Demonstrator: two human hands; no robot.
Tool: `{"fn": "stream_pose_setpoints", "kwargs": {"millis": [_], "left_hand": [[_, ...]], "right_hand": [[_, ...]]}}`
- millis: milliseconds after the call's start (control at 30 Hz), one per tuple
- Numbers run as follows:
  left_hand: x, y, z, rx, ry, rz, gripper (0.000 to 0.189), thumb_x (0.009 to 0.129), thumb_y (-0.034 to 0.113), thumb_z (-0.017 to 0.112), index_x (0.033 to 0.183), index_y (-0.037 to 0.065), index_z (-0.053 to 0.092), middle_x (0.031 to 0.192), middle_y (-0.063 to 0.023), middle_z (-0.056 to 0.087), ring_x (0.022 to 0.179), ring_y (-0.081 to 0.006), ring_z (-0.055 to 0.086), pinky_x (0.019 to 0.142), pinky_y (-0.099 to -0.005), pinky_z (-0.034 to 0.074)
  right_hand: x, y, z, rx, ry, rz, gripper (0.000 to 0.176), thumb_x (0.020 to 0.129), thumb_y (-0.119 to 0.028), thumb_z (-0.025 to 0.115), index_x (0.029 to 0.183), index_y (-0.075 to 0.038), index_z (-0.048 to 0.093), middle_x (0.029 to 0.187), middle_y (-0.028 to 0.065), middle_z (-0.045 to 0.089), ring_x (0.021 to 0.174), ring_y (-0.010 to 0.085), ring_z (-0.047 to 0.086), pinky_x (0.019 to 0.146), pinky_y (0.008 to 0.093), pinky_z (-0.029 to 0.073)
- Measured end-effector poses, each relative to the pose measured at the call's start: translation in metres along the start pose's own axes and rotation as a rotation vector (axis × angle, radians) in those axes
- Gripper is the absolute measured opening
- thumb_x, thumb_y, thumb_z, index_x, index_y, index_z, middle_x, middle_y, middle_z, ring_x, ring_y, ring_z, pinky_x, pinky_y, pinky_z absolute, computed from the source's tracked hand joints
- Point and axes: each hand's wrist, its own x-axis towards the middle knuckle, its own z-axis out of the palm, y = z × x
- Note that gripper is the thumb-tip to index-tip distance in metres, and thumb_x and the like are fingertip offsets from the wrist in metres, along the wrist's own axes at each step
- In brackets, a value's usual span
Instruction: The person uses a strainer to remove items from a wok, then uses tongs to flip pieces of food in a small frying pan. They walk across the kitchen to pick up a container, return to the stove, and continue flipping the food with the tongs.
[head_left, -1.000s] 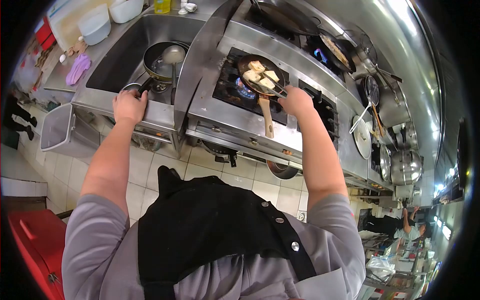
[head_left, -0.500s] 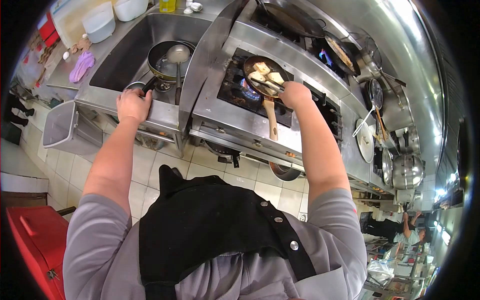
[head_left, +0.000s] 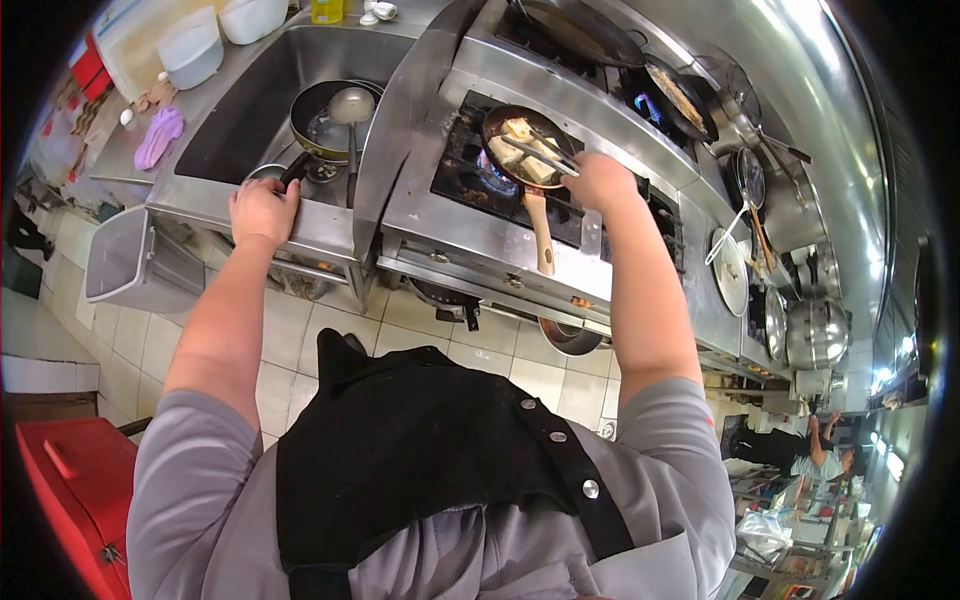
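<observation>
Your right hand (head_left: 604, 183) grasped tongs (head_left: 531, 150) (one pair) over one pan (head_left: 494, 127); your left hand (head_left: 263, 212), grip unclear, lay by one sink (head_left: 248, 112).

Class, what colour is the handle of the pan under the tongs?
The handle is light tan; the head view shows it best.

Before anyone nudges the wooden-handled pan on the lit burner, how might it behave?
The pan may pivot, with its long handle jutting out. Sitting upright, it probably won't roll. The food pieces inside look separate, so could shift.
</observation>
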Motion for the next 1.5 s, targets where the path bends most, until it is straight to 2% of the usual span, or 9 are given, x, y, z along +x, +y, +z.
{"fn": "stream_pose_setpoints", "kwargs": {"millis": [133,467,833,1133,1333,1433,1500], "left_hand": [[-0.003,0.003,-0.004,0.009,0.003,-0.011,0.042,0.094,0.05,0.06,0.096,0.011,0.076,0.111,-0.009,0.071,0.12,-0.0255,0.057,0.111,-0.0432,0.037],[-0.003,0.003,-0.003,0.021,0.025,-0.003,0.041,0.094,0.05,0.061,0.094,0.011,0.076,0.11,-0.01,0.071,0.119,-0.0254,0.058,0.109,-0.0429,0.038],[-0.003,0.003,-0.005,0.003,-0.01,-0.015,0.042,0.094,0.049,0.06,0.096,0.011,0.076,0.113,-0.009,0.071,0.122,-0.0251,0.057,0.113,-0.0448,0.036],[-0.002,0.003,-0.005,0.009,-0.015,-0.022,0.042,0.094,0.049,0.06,0.096,0.011,0.076,0.113,-0.01,0.07,0.122,-0.0255,0.057,0.113,-0.0437,0.036],[-0.002,0.004,-0.004,0.013,-0.003,-0.026,0.042,0.093,0.05,0.061,0.097,0.012,0.076,0.113,-0.0107,0.07,0.121,-0.0261,0.057,0.113,-0.0432,0.036],[-0.003,0.004,-0.006,0.012,-0.007,-0.023,0.042,0.093,0.05,0.061,0.097,0.012,0.076,0.114,-0.0115,0.07,0.121,-0.0263,0.057,0.113,-0.0433,0.036],[-0.002,0.003,-0.005,0.001,-0.012,-0.02,0.041,0.093,0.05,0.061,0.097,0.012,0.076,0.114,-0.012,0.069,0.121,-0.0263,0.058,0.113,-0.0432,0.036]], "right_hand": [[-0.01,0.031,-0.005,-0.076,-0.028,0.021,0.042,0.087,-0.035,0.071,0.122,-0.013,0.069,0.123,0.012,0.07,0.116,0.0303,0.066,0.097,0.0412,0.053],[0.01,0.048,0.019,-0.172,-0.132,0.043,0.042,0.089,-0.036,0.072,0.122,-0.011,0.07,0.126,0.0126,0.069,0.119,0.031,0.064,0.099,0.0418,0.053],[0.008,0.042,0.019,-0.082,-0.142,0.074,0.037,0.089,-0.033,0.07,0.121,-0.014,0.07,0.123,0.0113,0.07,0.117,0.0304,0.066,0.098,0.0427,0.053],[0.004,0.039,0.021,-0.09,-0.14,0.042,0.041,0.089,-0.033,0.071,0.125,-0.014,0.068,0.124,0.0114,0.07,0.118,0.0299,0.065,0.098,0.0435,0.053],[-0.003,0.037,0.02,-0.111,-0.104,0.06,0.043,0.088,-0.034,0.071,0.126,-0.015,0.067,0.124,0.0109,0.07,0.118,0.0297,0.065,0.098,0.0435,0.053],[-0.02,0.044,0.01,0.006,-0.044,0.1,0.045,0.088,-0.034,0.072,0.127,-0.013,0.067,0.122,0.0124,0.07,0.117,0.0306,0.065,0.098,0.0438,0.053],[-0.032,0.057,0.019,0.12,0.094,0.138,0.045,0.087,-0.036,0.073,0.125,-0.012,0.067,0.118,0.0155,0.071,0.114,0.0324,0.067,0.096,0.0437,0.053]]}}
